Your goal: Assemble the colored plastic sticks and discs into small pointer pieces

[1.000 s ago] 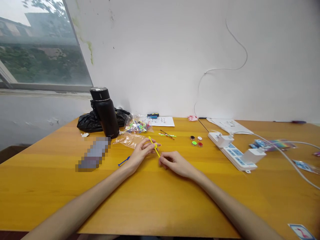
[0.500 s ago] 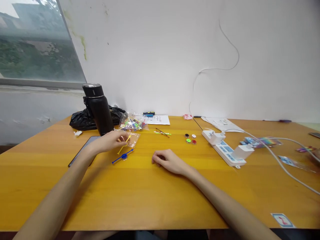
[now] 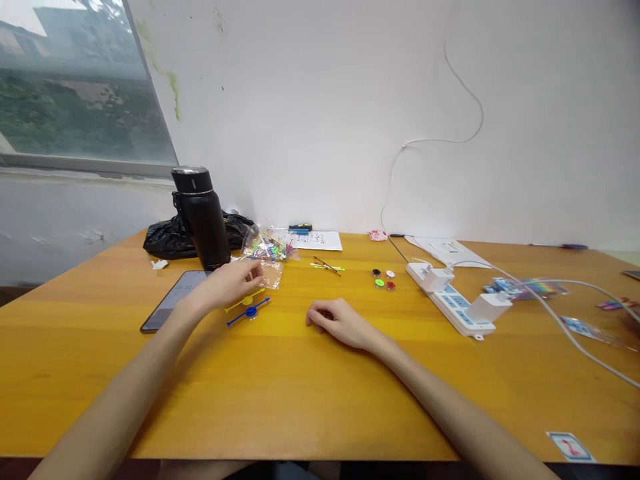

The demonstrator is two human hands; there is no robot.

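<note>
My left hand (image 3: 231,284) hovers low over the table with its fingers loosely apart, beside a clear plastic bag (image 3: 267,257) of small coloured parts. A yellow stick with a disc (image 3: 245,301) lies on the table at the hand's lower edge. Just below it lies a matching blue stick with a disc (image 3: 249,312). I cannot see the hand gripping either one. My right hand (image 3: 339,323) rests on the wooden table (image 3: 300,400) near the middle, fingers curled under, with nothing visible in them.
A black flask (image 3: 203,217) and a black bag (image 3: 167,241) stand at the back left, a phone (image 3: 175,300) lies left of my left hand. Thin sticks (image 3: 327,267), small coloured discs (image 3: 383,279), a white power strip (image 3: 455,297) with cables and papers (image 3: 316,240) lie beyond.
My left hand carried the yellow stick from the centre to the left and laid it beside the blue one. My right hand let go of it and stayed curled on the table.
</note>
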